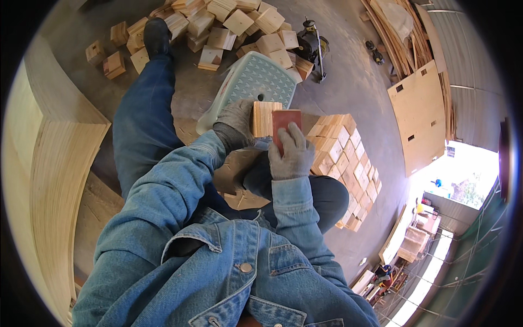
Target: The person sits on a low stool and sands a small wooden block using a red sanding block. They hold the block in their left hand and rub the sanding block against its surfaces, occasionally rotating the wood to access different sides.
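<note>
Between my hands is a wooden block with layered grain, above the near side of a pale green plastic stool. My left hand, in a grey knit glove, grips the block from its left side. In my right hand, gloved the same way, is a reddish-brown sanding block. My fingers lie over its face, and its left edge meets the right side of the wooden block. The undersides of both pieces are hidden.
A loose heap of wooden blocks lies beyond the stool. Neatly stacked blocks stand by my right knee. A black power tool sits right of the heap. Thick plywood sheets rise on the left; a panel with cutouts leans at right.
</note>
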Demonstrator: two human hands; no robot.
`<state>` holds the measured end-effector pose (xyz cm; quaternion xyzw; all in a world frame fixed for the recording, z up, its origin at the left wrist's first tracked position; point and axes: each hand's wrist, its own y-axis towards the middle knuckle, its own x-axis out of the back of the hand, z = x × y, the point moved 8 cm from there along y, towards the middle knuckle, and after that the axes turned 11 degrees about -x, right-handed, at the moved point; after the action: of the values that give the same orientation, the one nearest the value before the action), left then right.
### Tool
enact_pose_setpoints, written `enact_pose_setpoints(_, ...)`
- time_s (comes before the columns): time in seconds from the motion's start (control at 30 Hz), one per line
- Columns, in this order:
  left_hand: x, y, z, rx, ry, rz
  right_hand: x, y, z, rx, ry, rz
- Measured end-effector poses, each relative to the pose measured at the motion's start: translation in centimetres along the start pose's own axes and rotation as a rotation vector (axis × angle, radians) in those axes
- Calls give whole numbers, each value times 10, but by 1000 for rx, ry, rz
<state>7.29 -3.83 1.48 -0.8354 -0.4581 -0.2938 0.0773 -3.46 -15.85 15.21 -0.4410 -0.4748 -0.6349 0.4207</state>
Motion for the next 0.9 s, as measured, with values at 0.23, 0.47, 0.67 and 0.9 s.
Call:
enact_pose_setpoints(0.23, 1, -5, -3, 7, 34, -43, 10, -16, -5, -36, 25, -19)
enact_pose_setpoints(0.47, -5, -2, 7, 19, 11, -43, -20, 48, 7, -23, -68, -6)
enact_pose_setpoints(0.67, 7, -2, -9, 21, -33, -56, -41, 99, 10, -44, -89, 41)
enact_pose_setpoints(0.9, 7, -4, -9, 6, -31, -68, -30, 68, 3, -34, -64, 4)
